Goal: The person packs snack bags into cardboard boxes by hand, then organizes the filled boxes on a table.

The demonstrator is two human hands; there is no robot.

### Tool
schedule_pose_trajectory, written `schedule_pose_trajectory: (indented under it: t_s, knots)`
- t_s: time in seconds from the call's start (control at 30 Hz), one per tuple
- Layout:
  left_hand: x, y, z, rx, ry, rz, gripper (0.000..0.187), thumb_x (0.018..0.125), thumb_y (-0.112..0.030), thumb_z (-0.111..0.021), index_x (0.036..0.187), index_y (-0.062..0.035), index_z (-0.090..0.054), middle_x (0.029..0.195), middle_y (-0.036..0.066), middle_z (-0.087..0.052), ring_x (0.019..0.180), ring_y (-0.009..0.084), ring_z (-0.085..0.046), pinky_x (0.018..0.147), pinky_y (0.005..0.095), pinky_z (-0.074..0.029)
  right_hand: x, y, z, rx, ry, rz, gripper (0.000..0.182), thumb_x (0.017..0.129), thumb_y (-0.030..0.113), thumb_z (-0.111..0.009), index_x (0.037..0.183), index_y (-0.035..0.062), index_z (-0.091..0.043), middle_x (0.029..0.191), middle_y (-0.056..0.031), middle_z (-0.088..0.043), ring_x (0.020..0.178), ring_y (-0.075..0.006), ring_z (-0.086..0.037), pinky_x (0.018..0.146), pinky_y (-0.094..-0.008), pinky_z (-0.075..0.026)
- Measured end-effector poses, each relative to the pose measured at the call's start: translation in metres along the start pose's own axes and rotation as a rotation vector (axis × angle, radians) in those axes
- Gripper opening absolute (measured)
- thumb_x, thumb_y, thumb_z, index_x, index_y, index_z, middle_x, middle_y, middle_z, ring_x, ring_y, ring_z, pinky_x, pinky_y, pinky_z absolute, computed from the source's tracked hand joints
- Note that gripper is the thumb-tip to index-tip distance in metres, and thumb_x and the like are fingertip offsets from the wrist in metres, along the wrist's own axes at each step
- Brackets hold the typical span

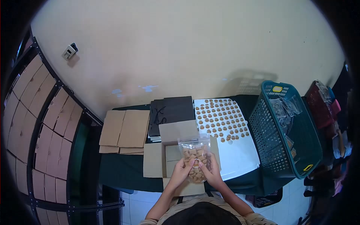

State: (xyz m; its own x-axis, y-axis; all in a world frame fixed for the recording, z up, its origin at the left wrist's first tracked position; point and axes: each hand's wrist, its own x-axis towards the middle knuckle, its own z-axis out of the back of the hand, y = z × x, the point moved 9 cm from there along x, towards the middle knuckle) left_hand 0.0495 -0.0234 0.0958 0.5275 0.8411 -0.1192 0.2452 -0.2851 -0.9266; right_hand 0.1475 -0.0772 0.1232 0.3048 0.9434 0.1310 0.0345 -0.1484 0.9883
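Note:
A clear zip pouch [192, 152] full of small brown snack pieces stands upright between my two hands, over an open cardboard box [153, 162]. My left hand [181, 173] is closed on the pouch's left side, and my right hand [212, 174] on its right side. Both thumbs press on a round label [196, 162] on the pouch's front. The pouch hides part of the box's inside, and my fingers behind it are mostly out of sight. Just right of the box lies a white sheet [237, 154] with rows of round brown stickers [219, 116].
Flat folded cardboard [131, 129] and black boards [173, 108] lie left and behind the box. A green basket [264, 131] with clear packets stands at the right. Shelving with stacked cartons [48, 150] lines the left side. A dark basket [270, 199] sits below the table.

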Motion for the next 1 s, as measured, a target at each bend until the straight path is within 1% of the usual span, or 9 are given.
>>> schedule_pose_trajectory:
  t_s: [0.23,0.3,0.4,0.57,0.63,0.77,0.87,0.9,1.0]
  knots:
    - [-0.007,-0.001,0.005,0.261,0.007,-0.022,0.031,0.089,-0.026,-0.051,0.109,-0.0021,-0.048,0.086,0.000,-0.056,0.062,0.0016,-0.048,0.052,0.0158,-0.039,0.001,0.002,0.006,-0.036,-0.107,0.072,0.034,0.079,0.003,-0.061,0.107,-0.0021,-0.041,0.100,-0.0090,-0.051,0.094,-0.0125,-0.049,0.078,-0.0246,-0.041]
    - [-0.006,0.004,0.000,0.159,0.067,0.074,0.038,0.091,-0.027,-0.047,0.118,-0.0007,-0.042,0.110,0.008,-0.053,0.095,0.0106,-0.052,0.080,0.0254,-0.044,0.002,0.002,0.006,0.042,-0.113,-0.020,0.033,0.078,0.003,-0.064,0.103,-0.0020,-0.044,0.096,-0.0082,-0.053,0.091,-0.0119,-0.050,0.076,-0.0238,-0.042]
    - [-0.005,0.002,-0.002,0.110,0.105,0.091,0.038,0.091,-0.027,-0.047,0.118,-0.0006,-0.042,0.110,0.007,-0.053,0.096,0.0111,-0.052,0.082,0.0252,-0.043,0.002,0.003,0.009,0.099,-0.143,-0.090,0.029,0.076,0.002,-0.065,0.099,-0.0018,-0.046,0.092,-0.0072,-0.055,0.087,-0.0118,-0.052,0.076,-0.0238,-0.042]
    - [0.001,-0.014,-0.004,0.180,0.155,-0.015,0.027,0.090,-0.019,-0.048,0.111,-0.0016,-0.050,0.103,0.004,-0.056,0.091,0.0090,-0.052,0.079,0.0232,-0.043,0.001,0.002,0.014,0.088,-0.162,0.055,0.027,0.081,0.005,-0.060,0.101,-0.0015,-0.044,0.097,-0.0081,-0.053,0.091,-0.0111,-0.050,0.077,-0.0239,-0.042]
    - [0.007,-0.043,0.013,0.205,-0.055,-0.217,0.018,0.088,-0.015,-0.052,0.101,-0.0020,-0.056,0.090,0.001,-0.058,0.082,0.0061,-0.053,0.073,0.0217,-0.043,-0.002,0.000,0.010,0.109,-0.135,0.012,0.027,0.081,0.006,-0.059,0.102,-0.0016,-0.043,0.098,-0.0084,-0.053,0.092,-0.0116,-0.049,0.078,-0.0251,-0.041]
    - [0.015,-0.072,0.025,0.260,-0.146,-0.278,0.012,0.082,-0.010,-0.060,0.086,0.0006,-0.061,0.073,0.000,-0.058,0.070,0.0054,-0.053,0.064,0.0184,-0.043,-0.009,-0.017,0.001,0.127,-0.075,-0.041,0.035,0.080,0.011,-0.062,0.105,-0.0014,-0.040,0.100,-0.0104,-0.051,0.093,-0.0147,-0.049,0.080,-0.0289,-0.040]
    - [0.010,-0.073,0.023,0.188,-0.201,-0.303,0.012,0.082,-0.011,-0.061,0.084,0.0007,-0.062,0.076,0.001,-0.059,0.070,0.0056,-0.053,0.064,0.0189,-0.043,-0.015,-0.001,0.000,-0.319,-0.015,-0.037,0.042,0.078,0.016,-0.064,0.106,-0.0014,-0.038,0.098,-0.0127,-0.051,0.093,-0.0175,-0.050,0.082,-0.0302,-0.041]
    - [0.008,-0.072,0.022,0.188,-0.197,-0.301,0.012,0.082,-0.011,-0.061,0.084,0.0007,-0.062,0.076,0.001,-0.059,0.070,0.0056,-0.053,0.064,0.0189,-0.043,-0.012,0.000,-0.005,-0.106,-0.024,-0.004,0.051,0.076,0.020,-0.068,0.109,-0.0020,-0.036,0.099,-0.0145,-0.051,0.093,-0.0193,-0.051,0.082,-0.0310,-0.041]
    - [0.005,-0.071,0.021,0.172,-0.216,-0.329,0.012,0.082,-0.010,-0.061,0.084,0.0008,-0.062,0.077,0.002,-0.060,0.070,0.0058,-0.054,0.064,0.0190,-0.043,-0.014,-0.005,-0.009,-0.209,0.050,-0.057,0.057,0.075,0.021,-0.069,0.113,-0.0026,-0.034,0.102,-0.0153,-0.051,0.096,-0.0201,-0.051,0.083,-0.0326,-0.041]
